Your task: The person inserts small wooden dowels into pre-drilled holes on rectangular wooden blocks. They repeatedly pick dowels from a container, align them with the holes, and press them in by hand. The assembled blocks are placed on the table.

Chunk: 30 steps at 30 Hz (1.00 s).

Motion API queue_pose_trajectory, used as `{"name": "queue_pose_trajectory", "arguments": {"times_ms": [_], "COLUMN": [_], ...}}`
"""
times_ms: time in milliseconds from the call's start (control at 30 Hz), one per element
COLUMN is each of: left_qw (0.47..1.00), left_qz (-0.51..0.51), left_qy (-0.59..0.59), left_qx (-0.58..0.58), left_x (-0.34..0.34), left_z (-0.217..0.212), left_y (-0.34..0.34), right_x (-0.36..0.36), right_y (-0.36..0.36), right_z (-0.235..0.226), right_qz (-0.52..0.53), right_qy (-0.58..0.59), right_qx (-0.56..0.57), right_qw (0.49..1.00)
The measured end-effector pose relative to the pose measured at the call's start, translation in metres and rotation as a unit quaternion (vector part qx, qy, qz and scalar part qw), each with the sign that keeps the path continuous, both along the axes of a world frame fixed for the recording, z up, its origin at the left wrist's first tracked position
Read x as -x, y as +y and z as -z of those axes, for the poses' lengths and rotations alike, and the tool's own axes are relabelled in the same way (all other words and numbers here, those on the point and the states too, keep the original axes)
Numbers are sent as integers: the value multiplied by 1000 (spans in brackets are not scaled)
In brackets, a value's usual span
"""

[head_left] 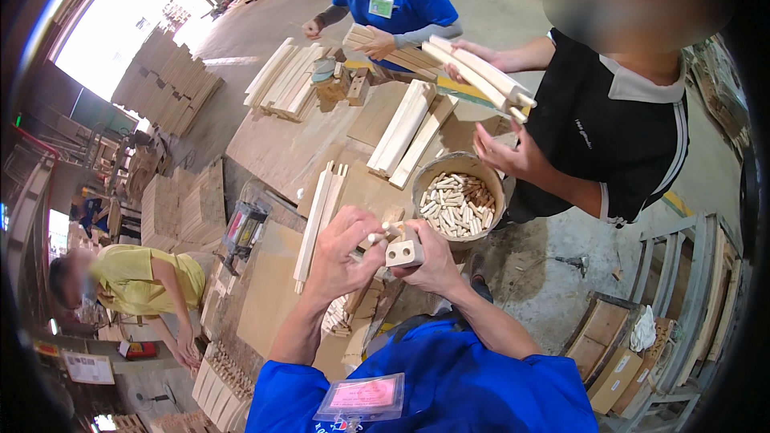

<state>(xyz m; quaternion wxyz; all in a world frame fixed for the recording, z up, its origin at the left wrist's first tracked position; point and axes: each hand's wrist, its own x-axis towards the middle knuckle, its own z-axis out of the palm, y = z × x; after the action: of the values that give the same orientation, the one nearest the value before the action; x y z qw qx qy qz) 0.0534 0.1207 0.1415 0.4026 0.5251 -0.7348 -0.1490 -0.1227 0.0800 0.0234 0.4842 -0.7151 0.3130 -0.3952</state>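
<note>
The right hand point(433, 261) is closed around a small wooden block point(405, 252) with holes, and just beside it the left hand point(345, 248) pinches a dowel peg point(374, 237) not pushed in yet, with many pegs waiting in the bucket point(459, 202) just past the hands.

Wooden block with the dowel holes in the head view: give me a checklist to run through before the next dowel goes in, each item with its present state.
1. Right hand grips the small wooden block: ok.
2. Left hand has a dowel pinched at the fingertips: ok.
3. Block holes face the camera and look unblocked: ok.
4. Dowel tip lined up with a hole: cannot tell, fingers hide it.
5. Dowel supply: the round tub of dowels is well filled, just beyond the hands: ok.
6. Co-worker's hand hovers near the tub rim, apart from the block: ok.
</note>
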Motion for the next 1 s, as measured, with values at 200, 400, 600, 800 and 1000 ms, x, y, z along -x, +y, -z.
{"name": "queue_pose_trajectory", "arguments": {"times_ms": [200,400,600,800,1000], "left_qw": [997,992,985,992,990], "left_qz": [-25,-28,48,51,4], "left_qy": [28,-18,-98,-93,-39], "left_qx": [-72,-119,-130,-61,-138], "left_x": [-2,2,-3,-2,-16], "left_z": [-3,-19,-30,-14,-16], "left_y": [-2,-6,-10,-6,-18], "right_x": [-4,0,0,-1,-11], "right_y": [-2,-3,-3,-6,-14], "right_z": [1,3,-2,-3,-2], "right_qz": [11,11,-5,-4,-12], "right_qy": [4,-9,-13,-11,-10], "right_qx": [18,1,23,2,-5], "right_qw": [1000,1000,1000,1000,1000]}}
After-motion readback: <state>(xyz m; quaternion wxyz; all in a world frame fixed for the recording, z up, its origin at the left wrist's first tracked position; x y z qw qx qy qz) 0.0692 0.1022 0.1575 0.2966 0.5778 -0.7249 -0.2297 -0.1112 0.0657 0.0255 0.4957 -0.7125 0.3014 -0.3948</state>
